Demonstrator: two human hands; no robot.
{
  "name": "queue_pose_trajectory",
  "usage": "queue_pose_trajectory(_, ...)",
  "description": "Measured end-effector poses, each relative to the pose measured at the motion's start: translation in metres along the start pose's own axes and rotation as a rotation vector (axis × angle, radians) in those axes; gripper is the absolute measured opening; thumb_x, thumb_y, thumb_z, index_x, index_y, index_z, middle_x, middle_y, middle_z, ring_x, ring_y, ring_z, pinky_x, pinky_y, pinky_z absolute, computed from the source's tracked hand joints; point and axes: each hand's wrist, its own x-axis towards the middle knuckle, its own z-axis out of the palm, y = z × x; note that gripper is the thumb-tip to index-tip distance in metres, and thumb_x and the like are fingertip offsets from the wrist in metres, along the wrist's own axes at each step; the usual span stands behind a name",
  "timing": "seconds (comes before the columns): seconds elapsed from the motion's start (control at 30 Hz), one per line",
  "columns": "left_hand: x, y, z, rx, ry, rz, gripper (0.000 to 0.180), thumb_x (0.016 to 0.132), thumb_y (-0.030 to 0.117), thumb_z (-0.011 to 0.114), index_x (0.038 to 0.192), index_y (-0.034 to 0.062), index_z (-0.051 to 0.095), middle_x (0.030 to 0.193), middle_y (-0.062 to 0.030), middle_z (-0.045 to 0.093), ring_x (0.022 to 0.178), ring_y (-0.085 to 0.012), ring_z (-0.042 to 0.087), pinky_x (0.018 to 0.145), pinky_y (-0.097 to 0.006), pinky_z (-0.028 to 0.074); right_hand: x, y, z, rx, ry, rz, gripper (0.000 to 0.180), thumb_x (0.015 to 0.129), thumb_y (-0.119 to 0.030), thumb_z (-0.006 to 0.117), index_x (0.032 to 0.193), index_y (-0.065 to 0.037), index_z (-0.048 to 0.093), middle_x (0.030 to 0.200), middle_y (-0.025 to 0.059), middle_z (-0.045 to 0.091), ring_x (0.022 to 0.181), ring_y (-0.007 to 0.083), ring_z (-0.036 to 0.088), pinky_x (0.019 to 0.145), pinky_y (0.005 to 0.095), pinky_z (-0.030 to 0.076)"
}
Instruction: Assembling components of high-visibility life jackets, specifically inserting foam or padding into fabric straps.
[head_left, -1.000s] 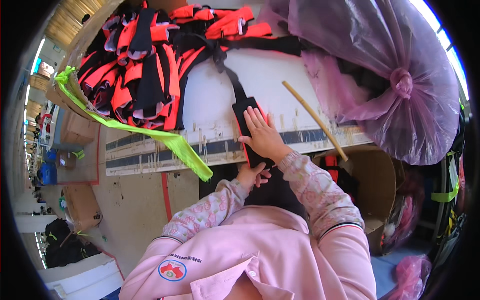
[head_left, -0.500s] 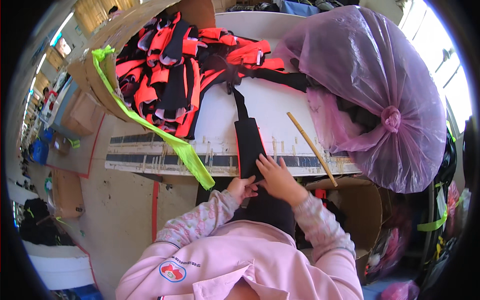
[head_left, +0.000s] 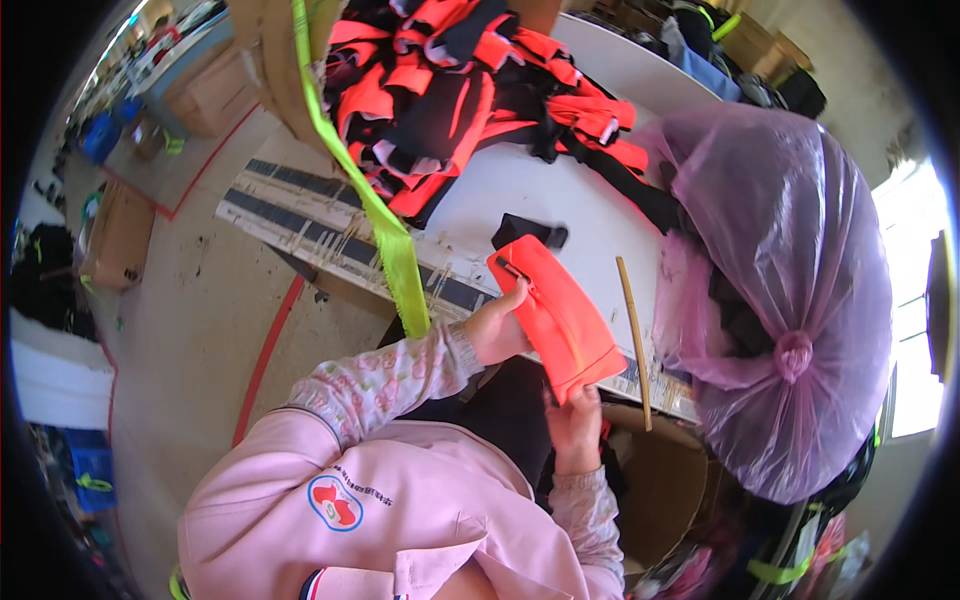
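A bright orange zippered pouch [head_left: 560,325] is held up at the table's front edge, its zipper side facing up. My left hand [head_left: 500,325] grips its left edge, with the thumb near the zipper pull. At its lower end, the fingers of my right hand [head_left: 576,425] close on the near edge. A black strap [head_left: 530,232] shows just beyond the pouch, on the white table [head_left: 590,210]. Farther back lies a heap of orange and black pouches with straps [head_left: 440,115].
A thin bamboo stick [head_left: 632,335] lies right of the pouch. A large knotted purple plastic bag [head_left: 790,230] bulges at the right. From a cardboard container [head_left: 272,60] at the left hangs a neon yellow-green strip [head_left: 385,230]. Below the table is an open cardboard box [head_left: 655,490].
The pouch lay black side up at the table edge; now it is turned over, orange zipper side up, and raised. My hands moved apart to its left edge and near end. The view has turned.
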Motion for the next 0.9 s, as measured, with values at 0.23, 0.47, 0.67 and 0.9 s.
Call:
queue_pose_trajectory(0.23, 0.018, 0.007, 0.024, 0.122, 0.07, 0.237, 0.033, 0.083, 0.023, 0.063, 0.109, 0.0055, 0.054, 0.103, -0.0058, 0.059, 0.094, -0.0167, 0.058, 0.084, -0.034, 0.046, 0.011, -0.053, -0.052, -1.784, 0.25, -0.491, 0.021, 0.081, -0.013, 0.061, 0.099, -0.004, 0.06, 0.094, 0.0127, 0.061, 0.089, 0.0271, 0.058, 0.073, 0.0377, 0.047)
queue_pose_trajectory(0.47, 0.023, 0.004, 0.03, 0.432, 0.126, 0.334, 0.029, 0.083, 0.021, 0.064, 0.103, 0.0009, 0.056, 0.092, -0.0057, 0.06, 0.083, -0.014, 0.059, 0.075, -0.031, 0.048, 0.02, -0.102, -0.104, -2.247, 0.489, -0.49, 0.023, 0.081, -0.011, 0.057, 0.101, -0.002, 0.056, 0.096, 0.0187, 0.054, 0.089, 0.0359, 0.052, 0.074, 0.0431, 0.044)
queue_pose_trajectory(0.67, 0.034, 0.028, 0.03, 0.282, 0.18, 0.275, 0.028, 0.082, 0.018, 0.064, 0.102, 0.0011, 0.056, 0.096, -0.0079, 0.061, 0.087, -0.0173, 0.06, 0.078, -0.033, 0.049, 0.02, -0.11, -0.118, -2.133, 0.423, -0.423, 0.021, 0.077, -0.004, 0.056, 0.097, 0.0, 0.055, 0.09, 0.0198, 0.053, 0.081, 0.0361, 0.054, 0.07, 0.044, 0.044)
queue_pose_trajectory(0.9, 0.051, 0.074, 0.024, -0.072, 0.052, 0.323, 0.026, 0.083, 0.019, 0.062, 0.104, 0.0051, 0.055, 0.101, -0.0087, 0.062, 0.093, -0.0221, 0.06, 0.086, -0.039, 0.047, -0.002, -0.107, -0.137, -1.823, 0.408, -0.49, 0.01, 0.082, -0.006, 0.053, 0.087, 0.002, 0.051, 0.074, 0.0158, 0.055, 0.067, 0.0315, 0.055, 0.061, 0.0377, 0.044)
